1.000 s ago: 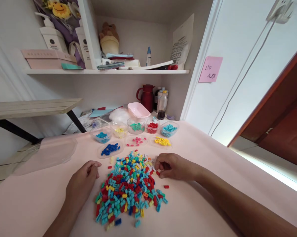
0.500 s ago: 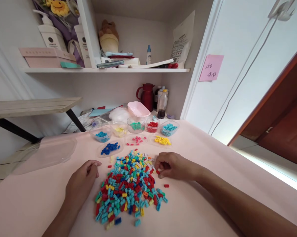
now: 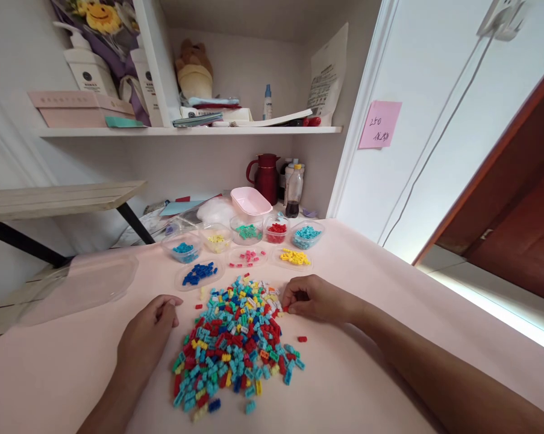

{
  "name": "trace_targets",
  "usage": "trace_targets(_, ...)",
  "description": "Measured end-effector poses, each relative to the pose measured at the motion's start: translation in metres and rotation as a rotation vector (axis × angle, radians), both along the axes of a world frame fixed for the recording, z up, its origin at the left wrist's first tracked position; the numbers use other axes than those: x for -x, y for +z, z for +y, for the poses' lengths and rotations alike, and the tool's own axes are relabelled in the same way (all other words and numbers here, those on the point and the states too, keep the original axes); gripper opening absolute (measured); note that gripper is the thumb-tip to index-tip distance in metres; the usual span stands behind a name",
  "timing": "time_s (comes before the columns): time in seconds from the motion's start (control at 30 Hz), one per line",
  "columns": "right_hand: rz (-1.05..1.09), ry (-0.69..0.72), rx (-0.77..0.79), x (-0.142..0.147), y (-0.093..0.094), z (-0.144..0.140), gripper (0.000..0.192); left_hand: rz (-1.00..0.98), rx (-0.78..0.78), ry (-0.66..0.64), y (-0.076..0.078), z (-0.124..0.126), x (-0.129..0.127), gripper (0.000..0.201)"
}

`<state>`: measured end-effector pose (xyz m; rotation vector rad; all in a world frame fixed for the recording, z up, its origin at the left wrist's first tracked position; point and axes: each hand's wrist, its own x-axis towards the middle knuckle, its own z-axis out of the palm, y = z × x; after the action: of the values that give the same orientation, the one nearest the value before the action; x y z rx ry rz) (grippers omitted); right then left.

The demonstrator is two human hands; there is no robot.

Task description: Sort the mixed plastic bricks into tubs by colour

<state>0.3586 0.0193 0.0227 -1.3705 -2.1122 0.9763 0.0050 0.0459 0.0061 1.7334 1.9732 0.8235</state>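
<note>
Our right hand point(image 3: 314, 299), frame centre, pinches red brick point(image 3: 286, 309) off mixed brick pile point(image 3: 238, 343) edge; left hand point(image 3: 147, 334) loosely curled, empty, resting lower left on table point(image 3: 389, 289); sorted tubs point(image 3: 249, 230) above.

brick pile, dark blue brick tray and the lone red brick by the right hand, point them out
brick pile point(image 3: 235, 343), head view, middle of the heap
dark blue brick tray point(image 3: 199, 273), head view, on the bricks lying in it
lone red brick point(image 3: 302, 339), head view, its top face
</note>
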Motion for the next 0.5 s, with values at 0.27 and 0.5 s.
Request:
trace_targets(0.27, 0.319, -0.088, 0.219, -0.008, 0.003, 0.007, 0.018, -0.019, -0.057, -0.028, -0.001, 0.002, 0.002, 0.036)
trace_targets(0.5, 0.207, -0.278, -0.043, -0.018, 0.054, 0.045, 0.011, -0.026, 0.024, -0.026, 0.001, 0.003, 0.004, 0.034)
